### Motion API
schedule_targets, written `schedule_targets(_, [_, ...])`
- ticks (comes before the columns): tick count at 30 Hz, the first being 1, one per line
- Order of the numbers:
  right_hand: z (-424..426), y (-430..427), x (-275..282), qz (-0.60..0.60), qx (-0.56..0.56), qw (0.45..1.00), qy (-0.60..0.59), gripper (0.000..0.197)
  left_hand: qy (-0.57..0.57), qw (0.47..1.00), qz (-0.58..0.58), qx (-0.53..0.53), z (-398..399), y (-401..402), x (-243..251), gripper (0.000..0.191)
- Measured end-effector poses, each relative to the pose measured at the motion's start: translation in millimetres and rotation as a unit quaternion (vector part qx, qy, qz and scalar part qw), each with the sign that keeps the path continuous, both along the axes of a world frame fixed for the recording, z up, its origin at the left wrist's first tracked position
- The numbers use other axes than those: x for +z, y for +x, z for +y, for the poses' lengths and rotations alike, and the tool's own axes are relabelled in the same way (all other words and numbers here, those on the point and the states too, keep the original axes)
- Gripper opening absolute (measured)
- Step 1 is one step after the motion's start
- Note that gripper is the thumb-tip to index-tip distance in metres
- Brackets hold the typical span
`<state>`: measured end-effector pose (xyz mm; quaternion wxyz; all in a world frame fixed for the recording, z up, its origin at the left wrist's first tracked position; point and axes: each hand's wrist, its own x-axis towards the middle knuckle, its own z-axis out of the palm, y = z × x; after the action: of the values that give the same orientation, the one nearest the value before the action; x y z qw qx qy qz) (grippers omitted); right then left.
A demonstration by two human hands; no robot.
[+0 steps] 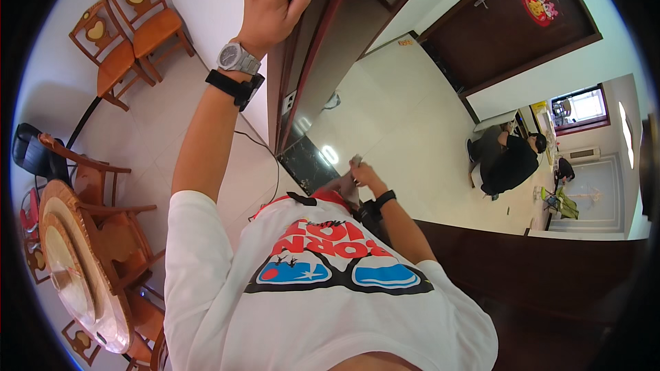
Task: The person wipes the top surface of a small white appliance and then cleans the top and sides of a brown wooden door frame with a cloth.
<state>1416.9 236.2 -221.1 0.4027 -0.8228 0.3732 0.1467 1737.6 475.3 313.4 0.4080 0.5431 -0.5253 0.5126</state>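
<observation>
Raised at the top of the view, my left hand (276, 7) lies against the dark wooden door frame (309, 46), with the thumb apart; the fingertips run to the picture's rim. A metal watch (238, 57) and a black strap (234, 87) circle that wrist. Lower down, in front of my waist, my right hand (365, 175) is closed around a greyish, cloth-like thing (348, 188), partly hidden by the hand and my shirt. A black band (385, 198) is on the right wrist. Between the two hands lies a black stone threshold (309, 162).
A black cable (270, 152) runs over the floor by the frame. At left stand a round table (67, 221) and several wooden chairs (154, 28). Right, a person in black (508, 162) sits low; another person (564, 170) is beyond. A dark door (495, 26) stands shut; dark wood (515, 268) flanks me.
</observation>
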Motion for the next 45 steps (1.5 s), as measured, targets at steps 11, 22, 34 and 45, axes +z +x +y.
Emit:
schedule_targets(11, [36,166,457,-0.755,0.019,0.623,0.206,0.043,-0.039,0.993,0.048,0.095,-17,-32,-3,0.049])
schedule_targets(22, [112,220,196,-0.636,-0.089,0.765,-0.054,0.03,-0.057,0.988,-0.096,0.11,2,-8,2,0.05])
schedule_targets(34, [-12,205,341,-0.633,0.032,0.742,0.22,0.019,-0.066,0.985,-0.099,0.124,-1,0,-8,0.05])
schedule_targets(45, [-45,233,395,-0.779,-0.057,0.62,0.074,0.011,-0.087,0.989,-0.075,0.097,-25,-7,-10,0.05])
